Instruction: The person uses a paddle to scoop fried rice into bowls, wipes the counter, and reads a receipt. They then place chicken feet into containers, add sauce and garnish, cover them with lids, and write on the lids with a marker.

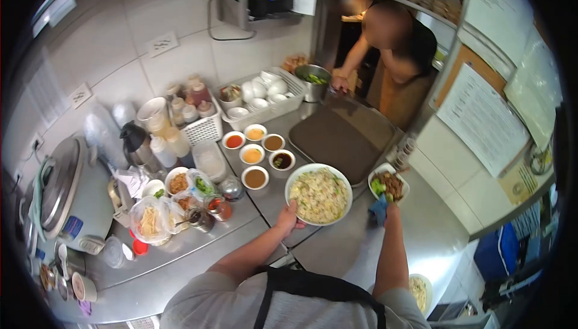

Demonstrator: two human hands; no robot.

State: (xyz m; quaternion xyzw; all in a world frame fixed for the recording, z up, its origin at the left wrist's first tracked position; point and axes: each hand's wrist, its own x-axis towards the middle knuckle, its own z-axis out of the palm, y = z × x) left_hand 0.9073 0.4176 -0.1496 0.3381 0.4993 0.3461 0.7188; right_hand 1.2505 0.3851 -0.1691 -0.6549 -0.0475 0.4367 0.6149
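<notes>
A wide white bowl [348,200] of rice [319,195] is sitting at the steel bench [331,251], just before a dark tray [328,133]; the person's left hand [292,217] is gripping its near-left rim. Full, it is probably handling as heavy, stiff and perhaps slick, the rim offering the surest hold. The right hand [390,210] is holding a blue cloth [378,208] by a smaller bowl [406,189] of meat [394,187] and greens [378,184]. 6 sauce cups [254,177] are crowding the left, and a co-worker [400,88] is leaning in beyond the tray.

Angling the left forearm [253,252] inward and gripping with the left hand [292,217], thumb [293,205] uppermost; stretching the right forearm [392,255] nearly straight ahead, with the right hand [392,210] partly hidden.
</notes>
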